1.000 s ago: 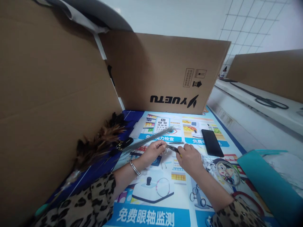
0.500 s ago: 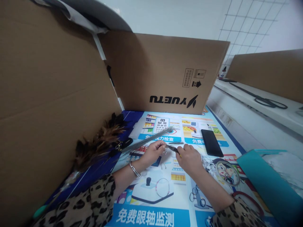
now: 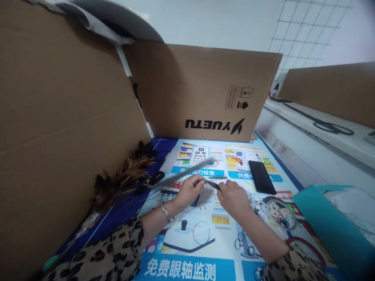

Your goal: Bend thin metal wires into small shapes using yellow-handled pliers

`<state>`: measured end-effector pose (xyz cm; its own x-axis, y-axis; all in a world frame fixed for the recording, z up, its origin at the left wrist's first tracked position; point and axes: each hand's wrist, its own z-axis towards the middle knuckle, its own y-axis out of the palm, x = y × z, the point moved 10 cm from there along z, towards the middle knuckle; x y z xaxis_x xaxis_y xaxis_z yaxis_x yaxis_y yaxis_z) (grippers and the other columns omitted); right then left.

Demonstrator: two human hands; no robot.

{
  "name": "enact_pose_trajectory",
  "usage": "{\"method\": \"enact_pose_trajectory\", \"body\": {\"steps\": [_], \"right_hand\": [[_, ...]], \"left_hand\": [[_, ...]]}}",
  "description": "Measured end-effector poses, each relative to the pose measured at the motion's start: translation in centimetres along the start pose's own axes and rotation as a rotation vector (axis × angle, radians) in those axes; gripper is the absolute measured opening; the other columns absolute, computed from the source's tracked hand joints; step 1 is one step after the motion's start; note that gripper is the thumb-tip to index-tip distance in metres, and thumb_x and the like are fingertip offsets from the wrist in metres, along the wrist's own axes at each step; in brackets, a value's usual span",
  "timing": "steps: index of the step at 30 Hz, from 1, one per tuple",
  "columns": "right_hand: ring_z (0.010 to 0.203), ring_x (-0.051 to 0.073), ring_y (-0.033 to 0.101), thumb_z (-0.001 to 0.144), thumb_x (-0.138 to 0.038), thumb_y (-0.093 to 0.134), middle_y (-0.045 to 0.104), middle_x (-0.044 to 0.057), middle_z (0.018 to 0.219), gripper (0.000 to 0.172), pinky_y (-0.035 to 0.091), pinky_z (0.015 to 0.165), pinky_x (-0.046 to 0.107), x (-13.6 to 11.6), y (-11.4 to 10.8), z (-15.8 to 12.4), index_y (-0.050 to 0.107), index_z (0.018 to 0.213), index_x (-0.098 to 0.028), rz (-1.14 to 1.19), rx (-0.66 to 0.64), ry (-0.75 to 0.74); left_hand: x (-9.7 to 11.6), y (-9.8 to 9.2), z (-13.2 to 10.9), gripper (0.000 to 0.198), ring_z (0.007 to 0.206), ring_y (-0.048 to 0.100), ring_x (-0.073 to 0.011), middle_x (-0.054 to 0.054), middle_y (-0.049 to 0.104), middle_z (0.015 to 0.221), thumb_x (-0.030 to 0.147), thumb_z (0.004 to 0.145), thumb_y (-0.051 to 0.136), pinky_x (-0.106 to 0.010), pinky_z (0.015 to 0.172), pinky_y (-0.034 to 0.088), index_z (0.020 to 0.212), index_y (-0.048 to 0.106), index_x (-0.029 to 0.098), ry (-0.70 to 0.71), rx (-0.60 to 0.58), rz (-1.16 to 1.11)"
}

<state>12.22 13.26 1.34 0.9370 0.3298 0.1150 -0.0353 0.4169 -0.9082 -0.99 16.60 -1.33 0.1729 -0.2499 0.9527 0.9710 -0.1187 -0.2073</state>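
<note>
My right hand (image 3: 233, 199) is closed around a pair of pliers (image 3: 212, 184), whose dark jaws point left. The fingers of my left hand (image 3: 189, 191) pinch a thin wire (image 3: 204, 181) right at the tips of those jaws. Fine wire loops appear just below the fingers, though their exact shape is too small to make out. Behind my hands, a bundle of long straight grey wires (image 3: 187, 172) lies slantwise on the printed mat (image 3: 187, 242). A few short wire pieces (image 3: 218, 177) rest just beyond the pliers.
A black phone (image 3: 261, 177) lies to the right. Nearer me stands a teal box (image 3: 328, 226) with white material inside. A brown feather duster (image 3: 123, 175) leans along the left cardboard wall (image 3: 58, 117). Another cardboard panel (image 3: 205, 89) closes off the back.
My left hand has turned slightly, and its fingers sit a little differently at the jaws. The pliers stay in my right hand, almost unmoved. The view has shifted slightly.
</note>
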Motion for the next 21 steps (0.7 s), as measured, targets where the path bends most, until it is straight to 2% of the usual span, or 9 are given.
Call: {"method": "enact_pose_trajectory", "body": {"steps": [13,21], "right_hand": [[0.075,0.017,0.051,0.085,-0.030,0.043,0.057,0.004,0.077,0.016,0.026,0.059,0.026,0.2,0.5,0.0,0.056,0.084,-0.021,0.021,-0.025,0.018],[0.072,0.013,0.054,0.086,-0.034,0.042,0.058,0.001,0.079,0.017,0.026,0.057,0.024,0.6,1.7,-0.3,0.055,0.085,-0.022,0.146,-0.115,0.090]], "left_hand": [[-0.1,0.1,0.0,0.017,0.064,0.045,-0.0113,-0.001,0.053,0.071,0.030,0.080,0.048,-0.020,0.058,0.036,0.078,0.058,0.016,-0.008,-0.018,0.000],[-1.9,0.9,0.3,0.022,0.058,0.042,-0.0090,0.002,0.048,0.064,0.037,0.080,0.049,-0.019,0.055,0.035,0.080,0.056,0.015,-0.091,-0.084,-0.136]]}}
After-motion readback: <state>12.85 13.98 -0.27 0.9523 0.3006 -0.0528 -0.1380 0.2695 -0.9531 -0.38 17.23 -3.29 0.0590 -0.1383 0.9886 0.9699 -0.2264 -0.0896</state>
